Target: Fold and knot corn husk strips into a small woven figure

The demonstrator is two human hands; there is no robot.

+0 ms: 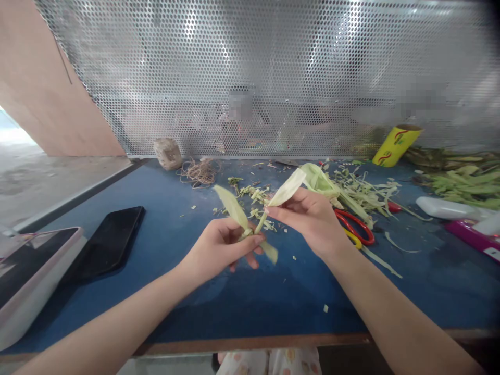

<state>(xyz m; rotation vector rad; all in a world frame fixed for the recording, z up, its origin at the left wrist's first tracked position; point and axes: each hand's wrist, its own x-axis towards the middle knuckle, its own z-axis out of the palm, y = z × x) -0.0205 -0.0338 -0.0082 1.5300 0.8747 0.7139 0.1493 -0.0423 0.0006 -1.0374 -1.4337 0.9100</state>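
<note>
Pinching knotted corn husk (233, 208) with left hand (214, 247); pinching pale husk strip (288, 188) with right hand (320, 224); over blue bench (289, 307).

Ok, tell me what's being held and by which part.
The husk: the left grip pinches its bunched middle, and the right grip pinches one upper length of it, partway along.

1 perforated metal panel (156, 62) (bright glints near its top) behind a blue tabletop (242, 312), pinkish wall (50, 88) at left.
</note>
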